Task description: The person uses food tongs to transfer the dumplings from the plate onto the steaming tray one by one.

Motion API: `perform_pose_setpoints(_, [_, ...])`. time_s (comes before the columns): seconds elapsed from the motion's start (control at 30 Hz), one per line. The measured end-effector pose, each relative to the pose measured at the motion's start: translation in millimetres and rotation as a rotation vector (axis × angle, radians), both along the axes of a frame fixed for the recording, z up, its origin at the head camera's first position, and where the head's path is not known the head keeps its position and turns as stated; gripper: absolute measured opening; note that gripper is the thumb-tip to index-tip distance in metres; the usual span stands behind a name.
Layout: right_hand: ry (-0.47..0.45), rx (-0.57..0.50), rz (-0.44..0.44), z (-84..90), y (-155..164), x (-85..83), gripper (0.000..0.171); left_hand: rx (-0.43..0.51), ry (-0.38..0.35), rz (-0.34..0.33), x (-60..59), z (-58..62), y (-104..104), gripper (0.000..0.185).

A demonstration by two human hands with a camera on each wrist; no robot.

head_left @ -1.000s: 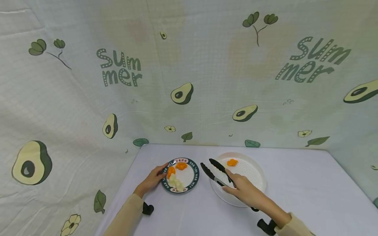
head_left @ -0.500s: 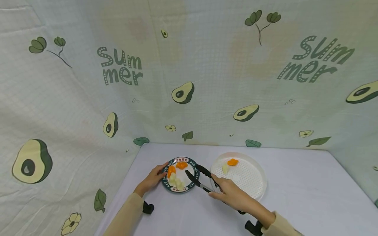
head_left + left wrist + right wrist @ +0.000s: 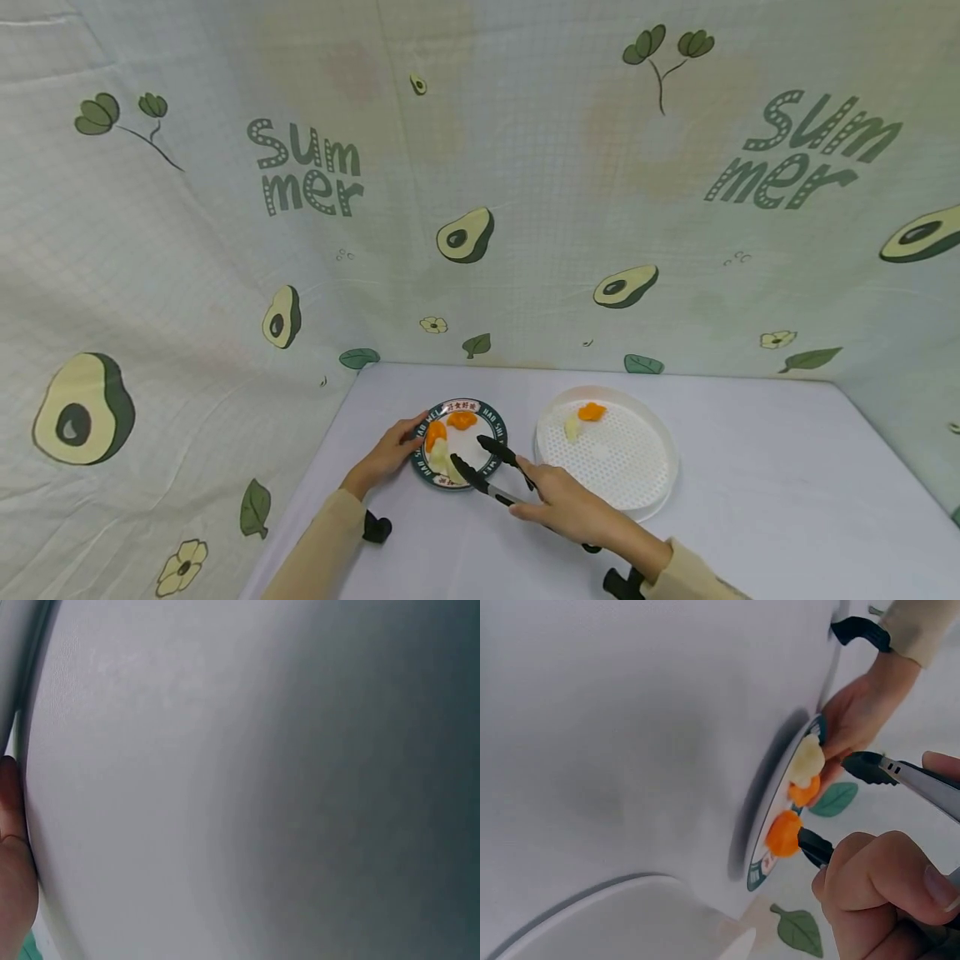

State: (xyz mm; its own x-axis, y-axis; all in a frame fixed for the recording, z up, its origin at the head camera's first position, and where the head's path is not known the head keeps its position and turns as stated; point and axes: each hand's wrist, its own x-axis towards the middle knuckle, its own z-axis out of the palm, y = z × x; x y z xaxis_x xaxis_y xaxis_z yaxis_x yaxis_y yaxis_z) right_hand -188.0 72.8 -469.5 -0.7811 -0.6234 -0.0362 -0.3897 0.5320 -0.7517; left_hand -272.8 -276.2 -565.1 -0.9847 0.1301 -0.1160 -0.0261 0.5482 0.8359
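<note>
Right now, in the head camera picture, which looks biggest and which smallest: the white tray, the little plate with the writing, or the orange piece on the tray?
1. White tray, plainly the largest.
2. Plate with the dark lettered rim, clearly smaller.
3. Orange piece on the tray, by far the smallest.
All three lie about equally far from the camera, so the order is safe.
</note>
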Motion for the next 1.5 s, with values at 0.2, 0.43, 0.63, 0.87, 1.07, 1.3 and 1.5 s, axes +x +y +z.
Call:
perform_pose_setpoints(0.2, [-0.005, 0.028, 0.004, -7.2, -8, -0.5, 0.085, -0.006, 0.003, 0.0, 0.7, 1.7, 1, 0.052])
perform_pose_setpoints(0.43, [-0.01, 0.067, -0.001, -14.0, -17, -0.6, 0.084, -0.007, 0.012, 0.0, 1.0, 1.4, 2, 0.052])
perform_pose_setpoints(0.63, [0.004, 0.123, -0.01, -12.8, -24, -0.1, 0.081, -0.001, 0.012, 0.001, 2.1, 3.0, 2, 0.052])
perform_pose_setpoints(0.87, [-0.047, 0.131, -0.03, -12.0, -30, 1.4, 0.075, 0.0, 0.01, -0.001, 2.1, 1.0, 0, 0.051])
perform_pose_setpoints(1.07, [-0.12, 0.087, -0.065, -13.9, -34, 4.4, 0.071, 0.014, 0.012, -0.01, 1.2, 0.9, 0, 0.051])
perform_pose_setpoints(1.3, [-0.138, 0.063, -0.071, -15.4, -33, 6.3, 0.07, 0.031, 0.014, -0.01, 2.1, 0.9, -1, 0.051])
perform_pose_setpoints(1.5, [-0.109, 0.057, -0.071, -14.9, -30, 6.4, 0.071, 0.035, 0.009, -0.014, 1.0, -0.2, -1, 0.052])
